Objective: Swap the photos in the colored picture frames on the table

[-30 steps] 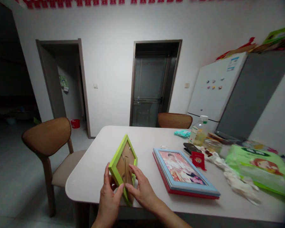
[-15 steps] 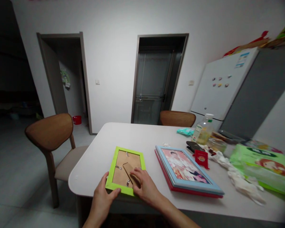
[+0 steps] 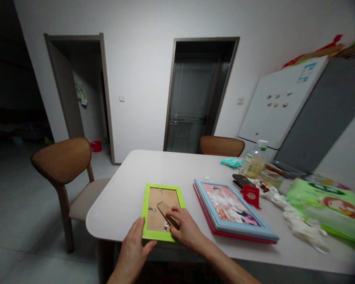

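A lime-green picture frame (image 3: 146, 205) lies face down on the white table, its brown backing board (image 3: 158, 196) and several metal clips showing. A brown stand flap (image 3: 163, 208) sits slanted on the backing. My left hand (image 3: 135, 246) cups the frame's near left corner, fingers along the left side and thumb by the near edge. My right hand (image 3: 187, 228) is curled over the near right part of the frame, fingertips at the flap and right rim. Its palm side is hidden. To the right is a stack of frames, a light-blue one (image 3: 208, 197) with a picture on top of a red one (image 3: 205, 211).
On the table (image 3: 162, 165) to the right are a dark wallet-like item (image 3: 241, 180), a red packet (image 3: 251, 196), a bottle (image 3: 254, 159), crumpled white cloth or tissue (image 3: 303, 225) and a green tissue pack (image 3: 325, 201). A wooden chair (image 3: 65, 161) stands left, another (image 3: 221, 146) behind.
The green frame has turned slightly and shifted a little right, both hands moving with it. My left thumb has slid off the frame's top to its near edge. The view has tilted slightly.
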`<state>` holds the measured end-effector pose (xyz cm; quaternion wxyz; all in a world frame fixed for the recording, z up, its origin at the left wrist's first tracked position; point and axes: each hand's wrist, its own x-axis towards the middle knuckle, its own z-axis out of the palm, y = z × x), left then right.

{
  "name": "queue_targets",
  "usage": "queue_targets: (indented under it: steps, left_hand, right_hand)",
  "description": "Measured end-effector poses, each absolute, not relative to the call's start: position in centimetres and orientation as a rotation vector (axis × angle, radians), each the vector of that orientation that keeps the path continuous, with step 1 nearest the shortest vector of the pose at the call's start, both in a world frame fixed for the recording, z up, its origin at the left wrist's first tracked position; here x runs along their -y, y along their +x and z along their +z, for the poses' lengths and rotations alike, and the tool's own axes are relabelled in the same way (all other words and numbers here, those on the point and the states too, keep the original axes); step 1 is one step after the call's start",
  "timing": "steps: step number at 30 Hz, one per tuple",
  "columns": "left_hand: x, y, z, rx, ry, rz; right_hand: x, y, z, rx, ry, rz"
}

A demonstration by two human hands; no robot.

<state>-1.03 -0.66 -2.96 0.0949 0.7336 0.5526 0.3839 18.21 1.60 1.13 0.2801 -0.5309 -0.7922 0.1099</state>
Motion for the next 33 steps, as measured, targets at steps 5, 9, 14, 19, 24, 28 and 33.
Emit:
queue_targets:
  steps: [5, 9, 14, 19, 24, 28, 33]
  left_hand:
    - [0.6, -1.1, -3.0, -1.610, 2.272, 1.094]
    - [0.3, -1.1, -2.9, -1.527, 2.294, 1.092]
    - [0.0, -0.8, -1.5, -1.367, 2.303, 0.911]
    - [0.0, -0.4, -0.2, -1.324, 2.242, 0.859]
    - [0.2, -0.5, 0.2, -1.359, 2.233, 0.831]
    - [0.3, -0.5, 0.2, -1.388, 2.247, 0.790]
    - [0.0, -0.5, -0.3, -1.382, 2.267, 0.801]
  right_hand:
    - [-1.6, 18.6, 1.5, 2.122, -1.456, 0.349]
    - [-1.6, 18.6, 2.0, 2.127, -1.469, 0.404]
    - [-2.2, 18.5, 2.5, 2.287, -1.315, 0.431]
    - [-3.0, 17.9, 2.1, 2.366, -1.228, 0.403]
    - [-3.2, 17.2, 2.1, 2.303, -1.299, 0.333]
    - [-3.9, 16.1, 2.3, 2.172, -1.364, 0.329]
    - [-5.8, 13.4, 1.7, 2.168, -1.496, 0.152]
